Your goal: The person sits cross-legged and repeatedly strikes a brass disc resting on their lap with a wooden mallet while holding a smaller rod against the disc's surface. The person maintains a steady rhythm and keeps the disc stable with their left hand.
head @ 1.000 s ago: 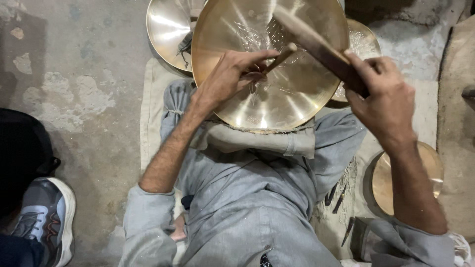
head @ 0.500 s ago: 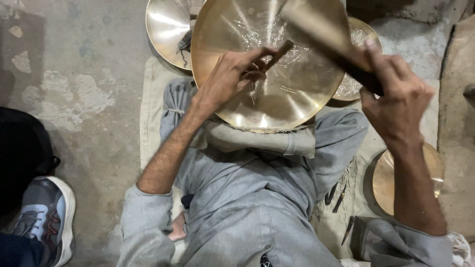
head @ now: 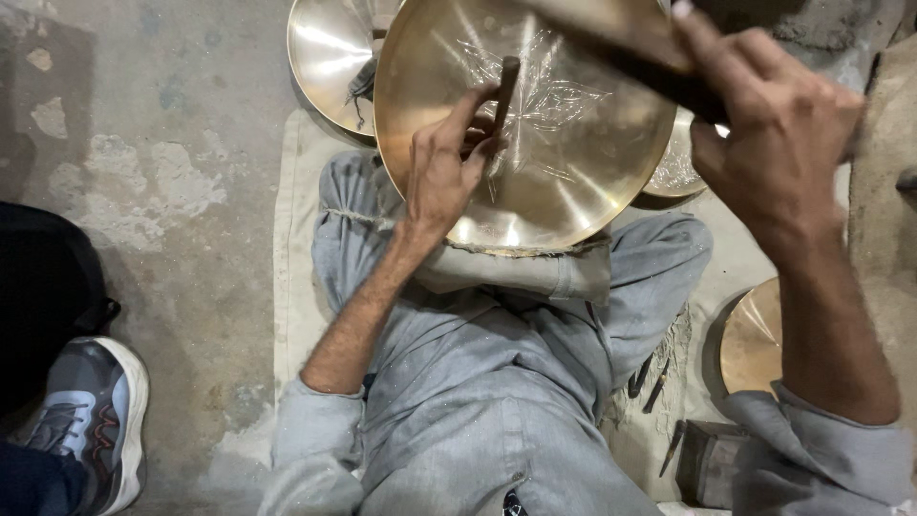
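Brass plate (head: pixel 564 172), upper centre, resting on crossed legs. Left hand (head: pixel 444 177) pinching chisel (head: pixel 504 91) upright against its face. Right hand (head: pixel 778 134), upper right, fingers wrapped around raised wooden mallet (head: pixel 611 38), seemingly poised for striking.

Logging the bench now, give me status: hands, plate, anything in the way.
Left hand grips thin dark chisel on round brass plate. Right hand grips dark wooden mallet, raised. Nothing blocking the plate.
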